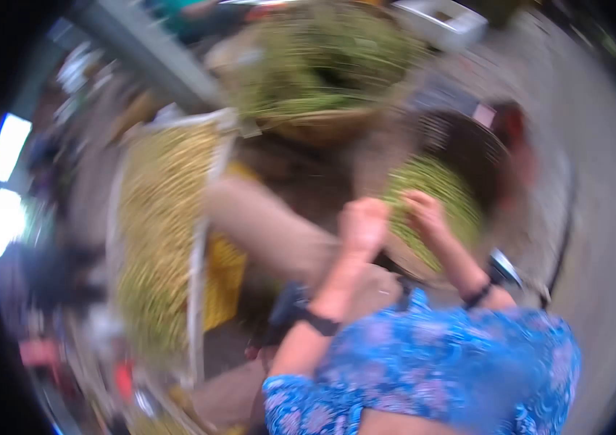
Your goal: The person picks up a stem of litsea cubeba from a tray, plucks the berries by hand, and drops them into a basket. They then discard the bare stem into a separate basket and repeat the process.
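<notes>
Basically, it's all about the R hand point(425, 212) & the pods point(433, 177): that hand is the nearer one, sitting right over the green heap in the basket point(471, 148), w/ pods showing beyond it and on both sides. L hand point(364, 226) is just left of the heap, approx. level w/ the R hand, by the basket's near-left side; can't tell if it touches the rim. So from the L hand the pods lie to the right & a bit fwd; from the R hand they're directly beneath/around, most of the heap up-left & right of the fingers.

Hand state: both look curled, L more fist-like, R w/ fingers bent in toward the L. Blur's heavy, so can't tell if either grips a pod or is just closed on nothing. Gap btwn the hands is small, but they look apart.

Long axis: the heap seems to run from upper left to lower right in view; single pods' axes can't be read b/c of smear. Basket's dark inner wall rises on the far right side.

Elsewhere: tray point(198, 304) of yellowish pods point(163, 196) well off to the left, past a beige leg point(272, 225); big basket point(315, 127) of greens point(373, 51) fwd of the hands.
</notes>
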{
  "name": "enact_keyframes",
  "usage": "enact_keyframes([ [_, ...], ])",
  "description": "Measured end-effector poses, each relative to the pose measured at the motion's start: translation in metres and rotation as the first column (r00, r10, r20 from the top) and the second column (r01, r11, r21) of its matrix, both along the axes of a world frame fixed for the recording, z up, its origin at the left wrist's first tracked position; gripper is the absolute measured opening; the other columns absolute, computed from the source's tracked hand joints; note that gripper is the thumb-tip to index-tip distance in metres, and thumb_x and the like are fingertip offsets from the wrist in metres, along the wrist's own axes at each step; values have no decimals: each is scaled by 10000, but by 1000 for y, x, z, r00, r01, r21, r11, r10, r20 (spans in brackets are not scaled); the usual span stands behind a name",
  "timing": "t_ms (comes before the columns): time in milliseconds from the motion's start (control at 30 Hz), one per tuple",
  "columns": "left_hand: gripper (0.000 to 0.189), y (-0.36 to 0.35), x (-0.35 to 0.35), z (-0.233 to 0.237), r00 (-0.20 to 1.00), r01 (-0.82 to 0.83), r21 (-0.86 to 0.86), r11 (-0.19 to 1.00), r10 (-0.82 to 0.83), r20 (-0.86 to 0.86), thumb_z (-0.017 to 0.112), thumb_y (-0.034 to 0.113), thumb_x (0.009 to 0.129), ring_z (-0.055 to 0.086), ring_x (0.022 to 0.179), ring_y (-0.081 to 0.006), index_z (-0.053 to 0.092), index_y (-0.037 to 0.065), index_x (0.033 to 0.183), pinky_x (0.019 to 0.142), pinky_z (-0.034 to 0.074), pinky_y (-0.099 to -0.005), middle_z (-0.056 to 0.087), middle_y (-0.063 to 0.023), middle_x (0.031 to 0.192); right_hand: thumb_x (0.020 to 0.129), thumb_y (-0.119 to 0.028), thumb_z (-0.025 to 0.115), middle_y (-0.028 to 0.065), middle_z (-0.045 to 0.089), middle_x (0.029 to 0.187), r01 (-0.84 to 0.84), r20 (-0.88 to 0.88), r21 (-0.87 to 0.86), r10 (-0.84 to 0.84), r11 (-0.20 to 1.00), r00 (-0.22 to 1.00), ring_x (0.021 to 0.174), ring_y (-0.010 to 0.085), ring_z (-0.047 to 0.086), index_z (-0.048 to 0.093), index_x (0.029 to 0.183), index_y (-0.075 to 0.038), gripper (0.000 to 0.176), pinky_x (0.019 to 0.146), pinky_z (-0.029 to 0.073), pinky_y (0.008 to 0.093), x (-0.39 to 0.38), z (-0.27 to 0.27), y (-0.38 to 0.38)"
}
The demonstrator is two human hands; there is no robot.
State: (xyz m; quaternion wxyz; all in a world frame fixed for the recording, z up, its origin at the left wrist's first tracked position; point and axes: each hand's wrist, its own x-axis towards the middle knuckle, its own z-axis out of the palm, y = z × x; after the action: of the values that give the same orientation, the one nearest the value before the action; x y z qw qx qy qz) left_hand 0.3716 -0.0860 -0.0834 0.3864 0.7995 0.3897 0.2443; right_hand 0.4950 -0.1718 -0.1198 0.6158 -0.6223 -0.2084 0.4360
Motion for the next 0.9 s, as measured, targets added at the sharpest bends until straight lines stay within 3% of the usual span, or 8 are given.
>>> enact_keyframes([
  [67, 179, 1, 0, -10, 998, 29, -222, 975, -15, 63, 542, 111, 779, 433, 470, -45, 566, 39, 616, 406, 347, -220, 483, 35, 517, 799, -200, 565, -14, 523, 772, 186, -210, -89, -201, 979, 957, 606, 70, 446, 560, 933, -49, 202, 512, 374, 199, -1, -14, 5],
  [133, 152, -4, 1, 14, 989, 38, -454, 890, 33, 147, 523, 60, 762, 387, 449, -36, 564, 14, 623, 406, 313, -213, 467, 20, 493, 791, -151, 571, 16, 539, 728, 242, -339, -13, -232, 970, 912, 596, 80, 490, 580, 866, -33, 140, 446, 388, 208, 16, -45, -4],
  [200, 163, -3, -2, 13, 981, 63, -480, 875, 34, 192, 515, 130, 821, 280, 346, 8, 568, 48, 691, 313, 179, -166, 430, 56, 481, 809, -219, 547, 3, 534, 804, 110, -751, 182, 66, 977, 656, 618, 78, 472, 554, 945, -52, 216, 487, 372, 190, 29, -54, -7],
  [400, 159, -1, -6, 26, 980, 140, -680, 720, -3, 199, 498, 137, 838, 265, 313, 5, 558, 36, 730, 284, 162, -160, 442, 34, 490, 809, -290, 542, 2, 537, 741, -55, -677, 66, 85, 996, 731, 521, 74, 476, 543, 937, -90, 237, 384, 312, 150, 8, 24, -15],
  [467, 150, -3, -4, 25, 975, 166, -731, 662, 1, 222, 492, 137, 841, 261, 302, 3, 555, 33, 753, 273, 159, -160, 446, 26, 495, 804, -291, 554, 7, 526, 740, -82, -749, 285, 275, 955, 603, 511, 65, 466, 539, 934, -96, 235, 369, 295, 140, 2, 13, -14],
  [600, 163, 4, -5, 1, 987, 131, -518, 845, -64, 145, 507, 119, 825, 302, 359, -3, 565, 30, 702, 330, 187, -154, 446, 29, 490, 811, -222, 554, 4, 527, 695, -117, -596, 374, 335, 920, 730, 463, 41, 439, 530, 852, -80, 150, 329, 276, 137, -5, 7, -11],
  [800, 172, -9, 3, 1, 994, 99, -495, 863, -112, 5, 541, 122, 774, 376, 428, -37, 603, 4, 664, 406, 291, -207, 466, 23, 486, 805, -115, 557, 3, 525, 696, 200, -691, 63, -102, 978, 716, 455, 18, 427, 506, 807, -76, 64, 324, 285, 120, -2, -11, -15],
  [900, 167, -2, 1, -5, 993, 110, -476, 873, -111, 24, 537, 134, 804, 299, 361, -8, 583, 48, 669, 332, 192, -176, 442, 42, 471, 814, -158, 550, 8, 525, 755, -42, -722, 333, 283, 942, 631, 455, 11, 401, 502, 872, -74, 113, 318, 273, 100, 8, -15, -20],
])
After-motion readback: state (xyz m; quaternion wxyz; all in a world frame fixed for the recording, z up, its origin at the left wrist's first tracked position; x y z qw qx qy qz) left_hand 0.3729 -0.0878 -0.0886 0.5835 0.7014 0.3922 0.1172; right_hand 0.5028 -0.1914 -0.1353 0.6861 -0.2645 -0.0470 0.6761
